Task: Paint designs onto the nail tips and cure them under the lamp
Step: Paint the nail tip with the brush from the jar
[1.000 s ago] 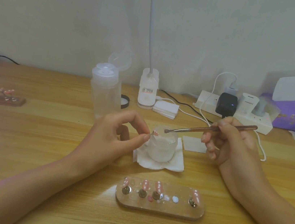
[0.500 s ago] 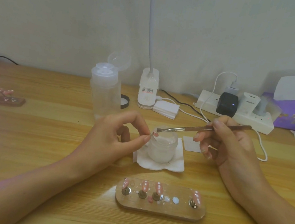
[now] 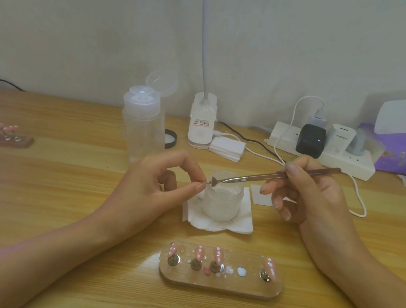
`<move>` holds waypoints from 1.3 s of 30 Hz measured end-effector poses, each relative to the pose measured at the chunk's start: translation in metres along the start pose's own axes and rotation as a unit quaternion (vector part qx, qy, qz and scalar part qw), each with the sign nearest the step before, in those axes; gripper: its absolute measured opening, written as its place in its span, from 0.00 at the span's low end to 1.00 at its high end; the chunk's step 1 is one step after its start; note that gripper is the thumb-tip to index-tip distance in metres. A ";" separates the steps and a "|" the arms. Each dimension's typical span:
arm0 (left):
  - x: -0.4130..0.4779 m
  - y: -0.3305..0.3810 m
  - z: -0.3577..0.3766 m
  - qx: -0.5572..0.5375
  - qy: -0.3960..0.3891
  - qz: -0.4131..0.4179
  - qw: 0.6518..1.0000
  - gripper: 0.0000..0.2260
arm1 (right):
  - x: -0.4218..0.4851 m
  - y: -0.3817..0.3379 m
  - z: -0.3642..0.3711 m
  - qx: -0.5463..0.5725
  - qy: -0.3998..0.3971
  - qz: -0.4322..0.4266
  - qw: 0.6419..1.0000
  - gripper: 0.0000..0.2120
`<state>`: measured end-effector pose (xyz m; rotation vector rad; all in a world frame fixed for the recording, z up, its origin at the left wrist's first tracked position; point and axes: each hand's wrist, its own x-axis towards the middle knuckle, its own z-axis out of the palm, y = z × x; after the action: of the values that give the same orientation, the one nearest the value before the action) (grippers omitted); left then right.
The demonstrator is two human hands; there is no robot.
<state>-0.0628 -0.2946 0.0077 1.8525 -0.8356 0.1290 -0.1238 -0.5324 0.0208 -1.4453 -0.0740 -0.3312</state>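
Head view, left grip (image 3: 155, 186) pinching nail tip (image 3: 207, 182) at jar (image 3: 220, 206) rim, right grip (image 3: 308, 194) holding brush (image 3: 258, 176)

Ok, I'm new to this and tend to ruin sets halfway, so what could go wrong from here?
The left hand pinches the nail tip only by fingertips over the open jar rim; under the brush it could slip in. The right hand works just beyond the holder of painted tips; a lowered wrist might smudge them. The bottle behind stands with its cap flipped open, so a knock may spill it.
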 end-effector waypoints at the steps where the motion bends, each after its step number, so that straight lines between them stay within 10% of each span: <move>1: 0.000 0.000 0.000 -0.003 0.001 -0.002 1.000 0.05 | 0.000 0.000 0.000 -0.004 0.008 0.005 1.000 0.11; 39: 0.001 0.004 0.001 0.013 0.001 0.020 1.000 0.05 | 0.000 0.000 -0.001 0.000 -0.010 -0.008 1.000 0.11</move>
<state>-0.0649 -0.2964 0.0109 1.8608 -0.8738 0.1679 -0.1234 -0.5331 0.0206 -1.4481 -0.1027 -0.3291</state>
